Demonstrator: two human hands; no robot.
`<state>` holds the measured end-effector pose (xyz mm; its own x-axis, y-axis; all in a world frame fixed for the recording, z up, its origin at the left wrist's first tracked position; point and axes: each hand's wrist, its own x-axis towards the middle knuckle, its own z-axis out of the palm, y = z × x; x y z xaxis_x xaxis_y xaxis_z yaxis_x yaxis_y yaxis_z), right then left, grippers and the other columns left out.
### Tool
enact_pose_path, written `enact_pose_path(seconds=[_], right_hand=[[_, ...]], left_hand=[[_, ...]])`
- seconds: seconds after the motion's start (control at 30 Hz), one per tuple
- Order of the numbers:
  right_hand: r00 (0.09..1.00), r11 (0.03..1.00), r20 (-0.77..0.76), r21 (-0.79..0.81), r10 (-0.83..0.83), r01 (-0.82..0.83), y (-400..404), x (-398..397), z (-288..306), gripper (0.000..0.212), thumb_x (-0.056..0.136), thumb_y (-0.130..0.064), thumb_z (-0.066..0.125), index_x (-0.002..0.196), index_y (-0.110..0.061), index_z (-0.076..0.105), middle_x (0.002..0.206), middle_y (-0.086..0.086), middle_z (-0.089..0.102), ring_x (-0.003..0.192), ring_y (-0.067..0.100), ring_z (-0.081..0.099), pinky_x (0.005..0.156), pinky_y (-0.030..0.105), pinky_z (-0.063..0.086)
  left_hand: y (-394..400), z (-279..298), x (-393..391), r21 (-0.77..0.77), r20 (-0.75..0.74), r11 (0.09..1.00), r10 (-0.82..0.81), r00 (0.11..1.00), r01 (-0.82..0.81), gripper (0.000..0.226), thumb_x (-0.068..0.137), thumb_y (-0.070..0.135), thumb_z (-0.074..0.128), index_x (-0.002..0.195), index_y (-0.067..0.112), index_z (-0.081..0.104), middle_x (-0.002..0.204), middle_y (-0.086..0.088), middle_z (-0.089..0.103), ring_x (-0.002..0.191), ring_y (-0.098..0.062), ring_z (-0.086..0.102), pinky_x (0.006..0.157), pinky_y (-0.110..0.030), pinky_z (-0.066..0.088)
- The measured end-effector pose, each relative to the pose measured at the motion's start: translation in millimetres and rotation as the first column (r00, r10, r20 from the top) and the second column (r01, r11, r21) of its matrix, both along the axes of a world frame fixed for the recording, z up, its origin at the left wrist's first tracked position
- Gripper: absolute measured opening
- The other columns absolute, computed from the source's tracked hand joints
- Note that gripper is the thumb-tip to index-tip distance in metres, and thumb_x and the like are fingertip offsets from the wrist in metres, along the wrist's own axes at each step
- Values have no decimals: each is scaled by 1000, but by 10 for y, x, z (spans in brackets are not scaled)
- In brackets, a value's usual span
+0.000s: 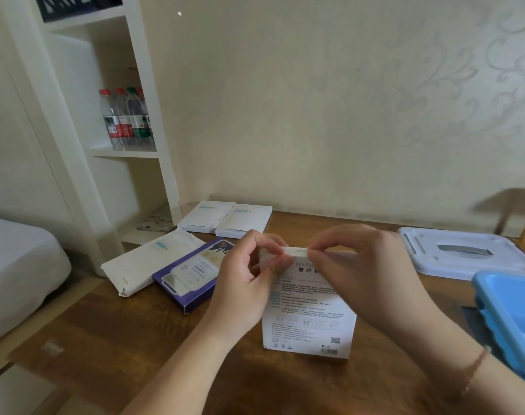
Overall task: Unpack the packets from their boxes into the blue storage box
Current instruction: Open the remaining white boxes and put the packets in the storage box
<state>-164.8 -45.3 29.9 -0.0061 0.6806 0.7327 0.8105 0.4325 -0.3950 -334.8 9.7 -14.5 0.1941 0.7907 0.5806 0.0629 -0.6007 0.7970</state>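
white box [309, 319] standing upright on the table [111, 339], right between both hands; left hand [246, 283] and right hand [372, 274] each pinching its top flap; blue bin [512, 313] at right, cut off by the frame; box print's too blurry to read

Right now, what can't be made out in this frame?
Head view only:
- White box: its top opening, behind both hands' grip, left hand, right hand; contents unseen.
- Blue box: cut off by the right edge; inside mostly out of view.
- Box print: too small to read.
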Motion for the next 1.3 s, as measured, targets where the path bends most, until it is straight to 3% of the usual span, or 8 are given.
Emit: enact_pose_path(seconds=[0.2, 0.27, 0.43, 0.63, 0.9, 1.1, 1.2, 1.3], right_hand=[[857, 902, 508, 404, -85, -149, -17, 206, -297, 12, 88, -6, 65, 93, -8, 76, 105, 2, 73, 90, 30, 64, 75, 40, 51], [870, 895, 489, 411, -55, -174, -33, 226, -334, 12, 88, -6, 65, 92, -7, 76, 105, 3, 73, 89, 30, 64, 75, 40, 50], [998, 971, 64, 235, 28, -42, -30, 69, -222, 26, 87, -31, 64, 103, -13, 74, 106, -5, 69, 97, 18, 61, 79, 30, 51], [953, 939, 281, 345, -114, 11, 26, 41, -207, 11, 83, -29, 72, 81, -20, 78, 93, -8, 75, 88, 19, 66, 71, 36, 53], [853, 843, 491, 523, -175, -128, 54, 147, -345, 7, 83, -6, 71, 88, -8, 76, 103, 3, 74, 86, 30, 67, 71, 41, 52], [814, 880, 552, 461, -181, -117, 88, 225, -472, 19, 86, -15, 67, 103, -10, 73, 121, 11, 66, 94, 37, 62, 76, 44, 51], [886, 909, 462, 384, -35, -164, 60, 269, -578, 46, 86, -17, 67, 131, -14, 56, 138, 13, 55, 108, 32, 58, 90, 40, 49], [942, 940, -47, 108, 331, -325, -63, 172, -644, 93, 82, -32, 73, 154, -18, 17, 151, 2, 42, 129, 19, 51, 105, 31, 44]], left_hand=[[4, -29, -16, -2, -23, 1000, 18, 1000, -18, 15, 84, 40, 66, 91, 28, 61, 107, 22, 63, 101, -2, 62, 63, -18, 55], [7, -24, -17, 9, -39, 1000, 24, 999, -24, 12, 85, 38, 65, 92, 29, 60, 107, 25, 62, 104, 2, 60, 63, -17, 55], [-12, -19, -13, 28, -37, 999, -26, 999, 27, 6, 88, 34, 63, 92, 30, 62, 106, 22, 63, 103, 0, 61, 63, -15, 54], [-5, -31, -17, 55, -45, 998, -13, 999, 15, 7, 88, 31, 64, 94, 28, 63, 106, 22, 63, 102, 0, 60, 67, -12, 52], [15, -33, -12, 69, -46, 998, 12, 999, -9, 9, 86, 35, 64, 94, 29, 63, 105, 23, 63, 102, 0, 61, 67, -14, 53], [8, -16, -56, 98, -147, 993, 72, 987, -58, 10, 87, 43, 61, 95, 37, 60, 107, 31, 59, 107, 9, 54, 68, -8, 51], [19, -8, -182, 66, -177, 998, 14, 984, -2, 15, 90, 40, 65, 104, 44, 60, 107, 26, 61, 108, 5, 56, 71, -14, 54], [32, -26, -327, 42, -48, 996, -76, 996, 78, 27, 92, 47, 60, 117, 41, 63, 109, 15, 64, 111, -7, 58, 75, -18, 54]])
